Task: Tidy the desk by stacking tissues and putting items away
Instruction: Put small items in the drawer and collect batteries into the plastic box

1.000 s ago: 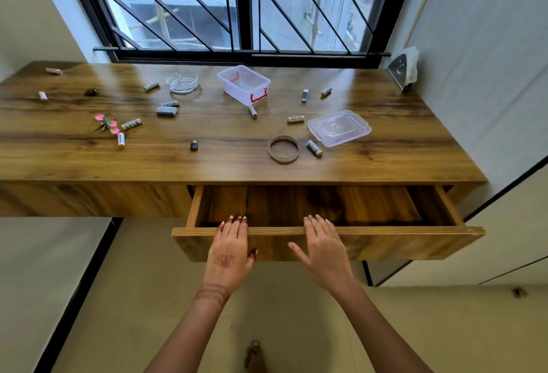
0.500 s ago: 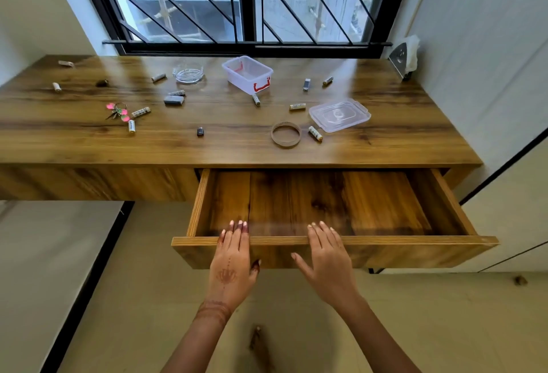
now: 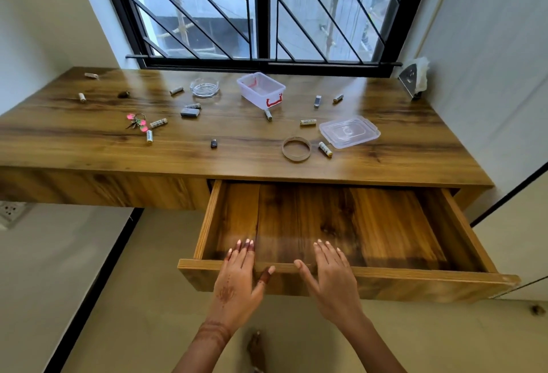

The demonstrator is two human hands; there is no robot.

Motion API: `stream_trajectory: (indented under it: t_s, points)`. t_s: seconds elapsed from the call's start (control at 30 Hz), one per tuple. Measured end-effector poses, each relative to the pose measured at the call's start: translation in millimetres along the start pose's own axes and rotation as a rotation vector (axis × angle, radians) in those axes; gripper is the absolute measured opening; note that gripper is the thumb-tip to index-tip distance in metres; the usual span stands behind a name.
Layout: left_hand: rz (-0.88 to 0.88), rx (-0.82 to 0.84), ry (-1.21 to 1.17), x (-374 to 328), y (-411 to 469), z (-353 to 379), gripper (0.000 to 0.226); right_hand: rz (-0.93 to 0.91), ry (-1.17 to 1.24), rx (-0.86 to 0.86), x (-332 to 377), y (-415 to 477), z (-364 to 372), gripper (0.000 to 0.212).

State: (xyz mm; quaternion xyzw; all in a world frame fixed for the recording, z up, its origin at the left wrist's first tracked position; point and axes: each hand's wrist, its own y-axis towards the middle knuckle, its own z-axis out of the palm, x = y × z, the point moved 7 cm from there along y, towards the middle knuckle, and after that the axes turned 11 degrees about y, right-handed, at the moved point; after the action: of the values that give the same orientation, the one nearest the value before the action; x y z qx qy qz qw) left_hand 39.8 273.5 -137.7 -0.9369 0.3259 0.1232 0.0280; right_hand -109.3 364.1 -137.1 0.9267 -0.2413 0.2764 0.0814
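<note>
Looking down from head height at a long wooden worktop [image 3: 89,150] running under a barred window [image 3: 267,7]. A wide drawer [image 3: 415,274] is hanging pulled out from beneath the worktop's right half, with its wooden floor showing.

The left hand [image 3: 235,280] and right hand [image 3: 333,279] are lying side by side, a little apart, over the drawer's front edge. Their fingers are pointing straight in over the drawer floor, and the thumbs are spreading toward each other at the edge. Each grip is wide and flat, holding nothing.

The tissues [image 3: 422,71] are sitting in a metal holder [image 3: 407,79] at the far right corner of the worktop, against the wall and well apart from the hands.

A clear plastic box [image 3: 261,89] with red latches is standing near the window at the middle. Its lid [image 3: 350,131] is lying nearer, to the right. A brown tape ring [image 3: 296,149] is lying left of the lid, with one of the batteries [image 3: 325,149] between them. Others are lying scattered across the top. A glass dish [image 3: 204,87] is sitting left of the box, and keys [image 3: 137,122] with pink tags are lying toward the left.
</note>
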Motion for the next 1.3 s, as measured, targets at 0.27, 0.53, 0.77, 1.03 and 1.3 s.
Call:
stream_trajectory:
  t_s: [0.27,0.53,0.77,1.03,1.3]
  points:
    - [-0.103,-0.120,-0.062,38,76,-45,0.099,-0.125,0.129,-0.067,54,76,-14,0.058]
    - [-0.171,-0.125,-0.003,93,186,-78,0.061,-0.246,0.152,-0.101,121,196,-10,0.042]
    - [-0.181,-0.090,0.001,125,263,-84,0.060,-0.227,0.147,-0.120,145,267,3,0.036]
    - [-0.096,-0.173,-0.062,132,296,-80,0.044,-0.144,0.172,-0.156,128,297,9,0.028]
    - [-0.039,-0.240,-0.180,131,307,-74,0.033,-0.037,0.088,-0.303,83,359,-44,0.023]
